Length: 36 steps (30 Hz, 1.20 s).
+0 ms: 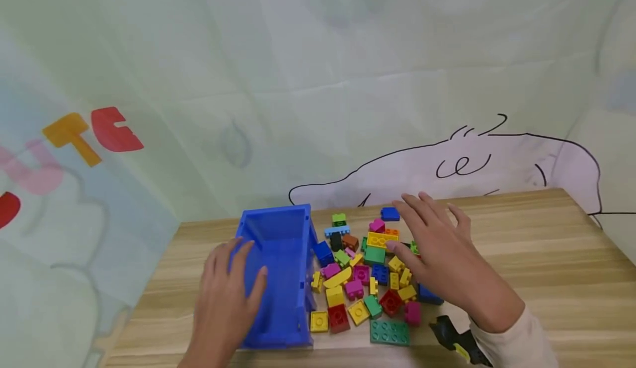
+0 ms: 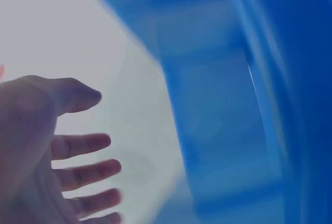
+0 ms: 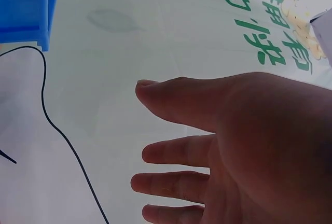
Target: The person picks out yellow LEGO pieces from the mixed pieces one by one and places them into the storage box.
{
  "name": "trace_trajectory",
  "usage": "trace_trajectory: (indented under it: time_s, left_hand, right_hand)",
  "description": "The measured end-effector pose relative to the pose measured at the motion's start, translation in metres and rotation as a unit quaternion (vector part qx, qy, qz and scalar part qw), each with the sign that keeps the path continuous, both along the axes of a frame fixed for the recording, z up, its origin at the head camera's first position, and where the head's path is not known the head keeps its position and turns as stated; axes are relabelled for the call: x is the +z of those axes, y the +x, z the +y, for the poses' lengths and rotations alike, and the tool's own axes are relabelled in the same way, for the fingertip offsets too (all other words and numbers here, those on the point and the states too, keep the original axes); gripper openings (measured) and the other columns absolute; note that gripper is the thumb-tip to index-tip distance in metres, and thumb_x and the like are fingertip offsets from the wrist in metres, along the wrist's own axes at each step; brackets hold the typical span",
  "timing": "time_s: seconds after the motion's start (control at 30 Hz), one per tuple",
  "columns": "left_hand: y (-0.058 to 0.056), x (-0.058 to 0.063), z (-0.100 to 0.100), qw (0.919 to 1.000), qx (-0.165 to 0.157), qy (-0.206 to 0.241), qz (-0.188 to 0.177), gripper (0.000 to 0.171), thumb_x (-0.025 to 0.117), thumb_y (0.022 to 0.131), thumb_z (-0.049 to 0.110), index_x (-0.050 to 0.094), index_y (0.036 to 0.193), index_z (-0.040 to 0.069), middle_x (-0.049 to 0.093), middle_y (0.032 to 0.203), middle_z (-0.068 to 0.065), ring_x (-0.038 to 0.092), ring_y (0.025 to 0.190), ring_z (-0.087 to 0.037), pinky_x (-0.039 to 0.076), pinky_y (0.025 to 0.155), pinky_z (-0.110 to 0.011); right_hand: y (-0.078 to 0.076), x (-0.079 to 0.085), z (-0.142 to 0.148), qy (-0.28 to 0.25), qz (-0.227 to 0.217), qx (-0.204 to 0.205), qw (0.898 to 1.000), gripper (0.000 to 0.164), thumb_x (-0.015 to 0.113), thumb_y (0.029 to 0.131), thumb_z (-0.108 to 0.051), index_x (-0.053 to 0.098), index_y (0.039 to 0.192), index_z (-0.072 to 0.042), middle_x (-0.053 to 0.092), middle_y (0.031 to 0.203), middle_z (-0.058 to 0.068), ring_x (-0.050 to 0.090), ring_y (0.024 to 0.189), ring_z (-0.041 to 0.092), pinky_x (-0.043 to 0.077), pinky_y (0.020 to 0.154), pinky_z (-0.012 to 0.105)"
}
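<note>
My left hand (image 1: 223,285) hovers over the left side of a blue plastic bin (image 1: 302,291), fingers spread and holding nothing. In the left wrist view the thumb and fingers stand apart from the bin's wall. Toy building bricks in many colours lie loose just right of the bin, among them a green brick (image 1: 390,332), a dark red brick (image 1: 339,318) and a yellow brick (image 1: 382,240). My right hand (image 1: 444,252) is above the right side of this pile, its fingers extended and holding nothing. It hides some bricks beneath it, and a blue brick (image 1: 430,295) is partly covered.
Bin and bricks are on a wood-grain table (image 1: 546,257). Behind it hangs a printed cloth backdrop (image 1: 318,108) with letters and line drawings. A black object (image 1: 442,329) with a yellow mark shows beside the right sleeve (image 1: 517,340).
</note>
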<state>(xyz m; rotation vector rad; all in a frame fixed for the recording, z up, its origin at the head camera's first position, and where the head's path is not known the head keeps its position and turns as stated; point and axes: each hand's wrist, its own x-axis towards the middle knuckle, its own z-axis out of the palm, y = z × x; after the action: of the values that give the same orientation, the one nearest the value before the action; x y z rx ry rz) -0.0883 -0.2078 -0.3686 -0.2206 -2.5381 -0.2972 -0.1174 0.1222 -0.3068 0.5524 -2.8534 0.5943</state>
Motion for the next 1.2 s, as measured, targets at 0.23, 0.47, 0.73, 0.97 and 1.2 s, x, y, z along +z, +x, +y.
trace_trajectory:
  time_s: [0.23,0.47,0.73,0.97,1.2]
  left_hand:
    - [-0.011,-0.013,-0.034,0.9767,0.048,0.124,-0.169,0.062,0.061,0.098,0.018,0.034,0.148,-0.005,0.043,0.144,-0.031,0.046,0.128,-0.051,0.044,0.096,-0.071]
    - [-0.013,-0.021,-0.033,0.9461,-0.014,0.191,-0.261,0.065,0.046,0.102,0.003,0.01,0.156,-0.006,0.034,0.149,-0.04,0.036,0.135,-0.055,0.033,0.108,-0.07]
    - [-0.014,-0.021,-0.019,0.942,-0.02,0.203,-0.266,0.066,0.04,0.099,-0.004,0.008,0.157,-0.002,0.032,0.151,-0.038,0.035,0.136,-0.054,0.031,0.109,-0.07]
    - [-0.019,-0.022,-0.009,0.9259,0.001,0.264,-0.27,0.059,0.044,0.104,0.013,0.02,0.156,0.001,0.038,0.15,-0.034,0.039,0.136,-0.051,0.035,0.108,-0.069]
    - [-0.021,-0.026,-0.002,0.9043,0.022,0.343,-0.253,0.057,0.031,0.108,0.04,0.043,0.147,0.0,0.049,0.145,-0.029,0.043,0.136,-0.046,0.034,0.11,-0.066]
  right_hand:
    - [0.0,0.001,0.013,-0.002,-0.004,-0.007,1.0,0.065,0.068,0.094,-0.031,0.042,0.148,-0.006,0.037,0.154,0.022,0.022,0.144,0.047,0.012,0.105,0.079]
    - [-0.001,0.0,0.024,0.002,-0.011,-0.01,1.0,0.062,0.068,0.095,-0.029,0.044,0.147,-0.006,0.04,0.152,0.022,0.026,0.142,0.049,0.015,0.104,0.078]
    - [-0.003,-0.002,0.034,0.005,-0.004,-0.011,1.0,0.059,0.07,0.093,-0.027,0.048,0.143,-0.006,0.048,0.145,0.021,0.035,0.136,0.046,0.02,0.102,0.076]
    - [-0.005,-0.006,0.039,0.013,-0.025,-0.016,0.999,0.059,0.074,0.091,-0.024,0.05,0.142,-0.006,0.049,0.144,0.023,0.037,0.132,0.048,0.025,0.101,0.073]
    - [-0.011,-0.016,0.033,0.029,-0.038,0.002,0.999,0.051,0.084,0.081,-0.015,0.063,0.127,-0.006,0.061,0.126,0.017,0.048,0.119,0.041,0.041,0.091,0.067]
